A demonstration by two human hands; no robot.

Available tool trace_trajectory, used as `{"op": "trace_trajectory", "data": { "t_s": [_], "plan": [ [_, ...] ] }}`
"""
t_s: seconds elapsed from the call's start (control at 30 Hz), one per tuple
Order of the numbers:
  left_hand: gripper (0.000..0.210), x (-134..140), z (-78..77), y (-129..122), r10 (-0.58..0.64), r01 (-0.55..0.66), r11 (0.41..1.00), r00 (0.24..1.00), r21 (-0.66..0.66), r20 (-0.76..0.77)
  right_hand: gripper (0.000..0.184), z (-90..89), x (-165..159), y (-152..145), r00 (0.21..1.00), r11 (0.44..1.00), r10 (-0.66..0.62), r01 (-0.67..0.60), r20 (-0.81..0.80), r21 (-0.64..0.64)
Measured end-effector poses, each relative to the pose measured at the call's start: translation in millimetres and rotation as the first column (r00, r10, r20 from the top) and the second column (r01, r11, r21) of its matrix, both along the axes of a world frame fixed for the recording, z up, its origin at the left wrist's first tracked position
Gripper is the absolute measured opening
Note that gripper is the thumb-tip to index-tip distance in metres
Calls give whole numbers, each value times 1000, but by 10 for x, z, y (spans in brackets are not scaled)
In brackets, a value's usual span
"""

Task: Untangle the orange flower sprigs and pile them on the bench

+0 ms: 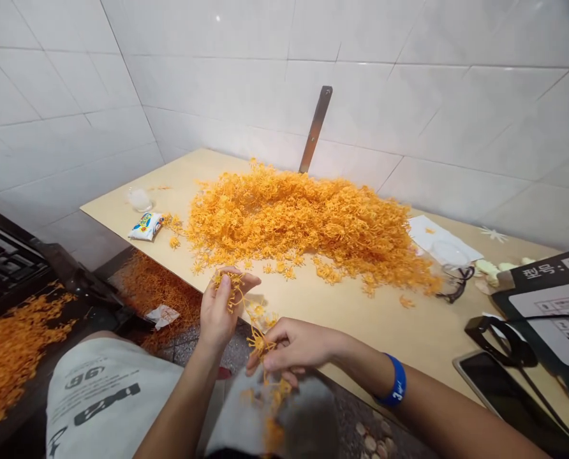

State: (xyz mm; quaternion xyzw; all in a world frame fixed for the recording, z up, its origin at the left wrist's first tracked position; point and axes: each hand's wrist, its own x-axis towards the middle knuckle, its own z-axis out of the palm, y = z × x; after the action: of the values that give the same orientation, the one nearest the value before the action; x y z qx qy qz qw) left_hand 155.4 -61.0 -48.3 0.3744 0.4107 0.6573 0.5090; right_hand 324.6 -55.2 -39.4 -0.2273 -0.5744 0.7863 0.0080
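Our left hand [221, 309] curls partway, its thumb pinning a spindly orange plastic cluster [233, 280] to the fingers, while our right hand [291, 344] closes its thumb and fingertips on a branching orange plastic piece [258, 342] nearby; we cannot tell whether the two join. Both are at the near edge of the pale wood-toned desk [346, 312]. Beyond, a broad heap of tangled orange plastic pieces [303, 220] lies beside a small white-and-blue packet [145, 227].
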Motion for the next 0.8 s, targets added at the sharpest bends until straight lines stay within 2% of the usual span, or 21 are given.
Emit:
{"op": "trace_trajectory", "data": {
  "t_s": [0.07, 0.1, 0.17, 0.23, 0.3, 0.33, 0.43, 0.5, 0.6, 0.7, 0.73, 0.8],
  "plan": [
    [21, 9, 4, 24, -21, 22, 999, 999, -38, 25, 54, -8, 43, 49, 1000, 1000, 18, -18, 10, -2],
    [21, 10, 12, 31, -41, 43, 998, 998, -44, 42, 60, -21, 60, 77, 1000, 1000, -27, 27, 15, -8],
    [22, 14, 30, 42, -88, 91, 995, 994, -38, 71, 71, -54, 79, 133, 977, 977, -213, 213, 3, 28],
    [24, 31, 43, 54, -136, 138, 990, 989, -32, 57, 72, -78, 78, 175, 903, 891, -423, 429, -72, 146],
    [26, 68, 52, 73, -206, 206, 978, 978, -43, -11, 63, -93, 56, 193, 833, 794, -518, 553, -195, 254],
    [28, 94, 56, 87, -247, 245, 969, 967, -45, -59, 59, -101, 40, 192, 820, 770, -518, 571, -244, 286],
    [35, 187, 51, 142, -376, 375, 926, 908, -40, -185, 52, -149, -18, 168, 834, 779, -471, 546, -289, 308],
    [39, 239, 21, 186, -458, 453, 888, 863, -75, -213, 51, -193, -42, 150, 823, 766, -500, 566, -270, 306],
    [45, 272, -77, 250, -534, 512, 844, 829, -157, -166, 55, -242, -39, 144, 788, 679, -571, 611, -230, 408],
    [45, 263, -194, 295, -419, 394, 902, 897, -176, -138, 55, -253, -15, 155, 808, 547, -538, 553, -241, 628],
    [45, 260, -224, 304, -361, 336, 925, 923, -179, -134, 54, -251, -11, 162, 822, 519, -514, 525, -244, 675],
    [47, 262, -252, 315, -279, 256, 947, 955, -193, -105, 52, -242, -11, 181, 841, 501, -481, 496, -249, 709]
  ]
}}
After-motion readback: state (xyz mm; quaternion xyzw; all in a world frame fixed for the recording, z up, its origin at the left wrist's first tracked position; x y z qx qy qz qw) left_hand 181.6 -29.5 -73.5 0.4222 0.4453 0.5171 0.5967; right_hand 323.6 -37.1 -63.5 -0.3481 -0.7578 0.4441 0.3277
